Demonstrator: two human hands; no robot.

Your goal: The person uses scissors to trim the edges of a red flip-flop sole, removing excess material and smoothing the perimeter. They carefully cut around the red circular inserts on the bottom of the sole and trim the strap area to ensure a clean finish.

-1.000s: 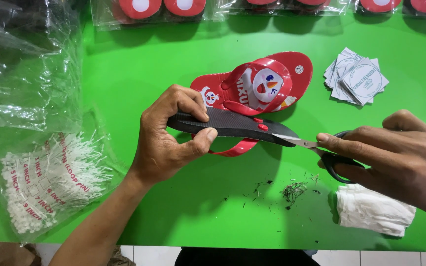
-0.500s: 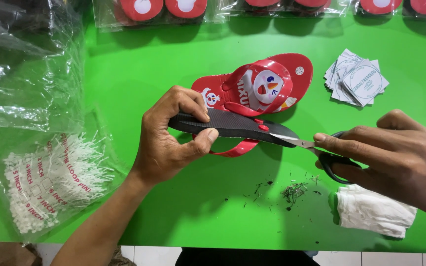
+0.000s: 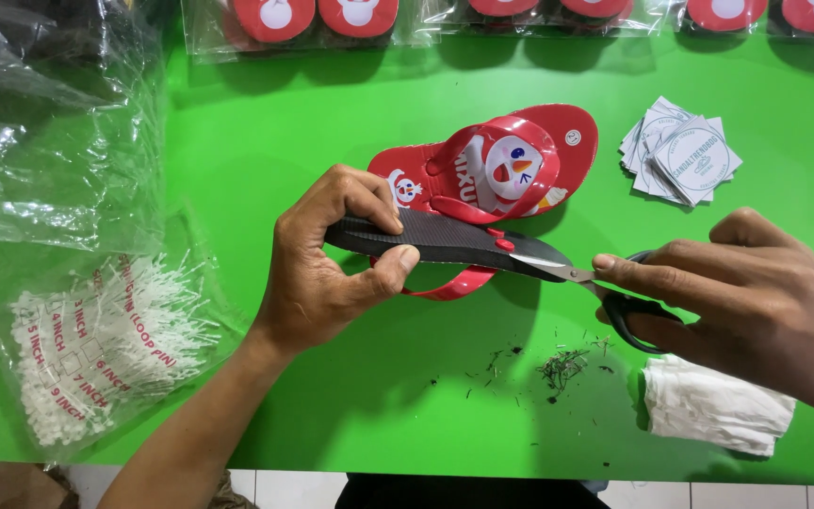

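Little has moved: your left hand (image 3: pixel 332 273) still pinches the light, flexible sandal (image 3: pixel 435 236); at 3 o'clock, right hand (image 3: pixel 756 292) grips scissors (image 3: pixel 595 283).

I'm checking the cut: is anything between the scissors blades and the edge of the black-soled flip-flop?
Nothing visible. The right hand holds the scissors, whose blades already meet the edge of the flip-flop that the left hand grips.

Bright green tabletop (image 3: pixel 237 170); clear bag of white plastic loop pins (image 3: pixel 96 353); stack of square white paper labels (image 3: pixel 685 155); folded white cloth (image 3: pixel 713 407); dark trimmings (image 3: pixel 558 366); bagged red sandals (image 3: pixel 317 19) along far edge.
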